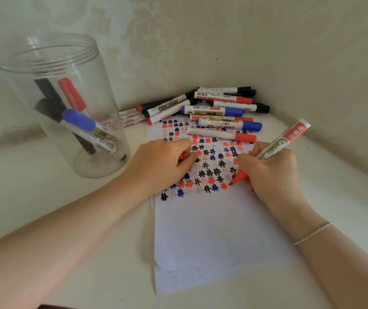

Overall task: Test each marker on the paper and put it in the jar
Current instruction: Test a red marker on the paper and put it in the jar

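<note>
Right hand [272, 172] grips a red marker [276, 146], tip down on the paper [212, 230] beside the rows of red, blue and black hash marks. Left hand [163, 161] rests curled on the sheet, pinching something red, likely the cap. Beyond them, a pile of markers [218, 110] lies in the corner, one reading "WHITEBOARD". Far left, the clear jar [58, 103] stands on the pale tabletop [345, 197] holding four markers. Patterned wallpaper [200, 36] behind.

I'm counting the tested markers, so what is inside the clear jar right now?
Inside the jar stand four capped markers: two black, one red, one blue. They lean against one another, so any marker hidden behind them cannot be ruled out.
</note>
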`<control>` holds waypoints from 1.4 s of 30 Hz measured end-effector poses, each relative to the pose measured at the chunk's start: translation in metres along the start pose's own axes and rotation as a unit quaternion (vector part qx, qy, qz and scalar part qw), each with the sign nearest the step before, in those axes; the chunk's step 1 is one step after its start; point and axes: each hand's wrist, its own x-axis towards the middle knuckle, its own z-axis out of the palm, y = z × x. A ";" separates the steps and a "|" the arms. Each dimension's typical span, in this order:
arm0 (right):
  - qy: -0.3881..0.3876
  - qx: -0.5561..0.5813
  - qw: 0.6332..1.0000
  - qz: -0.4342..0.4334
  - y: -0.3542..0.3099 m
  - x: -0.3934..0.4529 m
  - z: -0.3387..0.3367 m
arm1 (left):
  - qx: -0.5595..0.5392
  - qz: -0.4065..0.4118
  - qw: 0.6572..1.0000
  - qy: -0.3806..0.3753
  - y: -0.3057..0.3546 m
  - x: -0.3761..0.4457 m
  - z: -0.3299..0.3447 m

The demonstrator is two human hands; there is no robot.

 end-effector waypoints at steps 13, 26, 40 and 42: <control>0.004 -0.003 1.000 -0.010 0.001 -0.001 0.002 | -0.011 -0.010 1.000 0.009 0.001 0.000 -0.001; -0.004 0.010 1.000 -0.007 0.003 0.000 0.002 | -0.044 -0.004 0.998 0.044 0.002 0.001 -0.004; -0.127 0.421 0.897 0.055 -0.008 0.006 -0.003 | -0.337 -0.049 0.940 -0.008 0.010 0.003 -0.004; -0.122 0.393 0.910 0.046 -0.009 0.004 -0.002 | -0.342 -0.048 0.939 -0.003 0.010 0.002 -0.004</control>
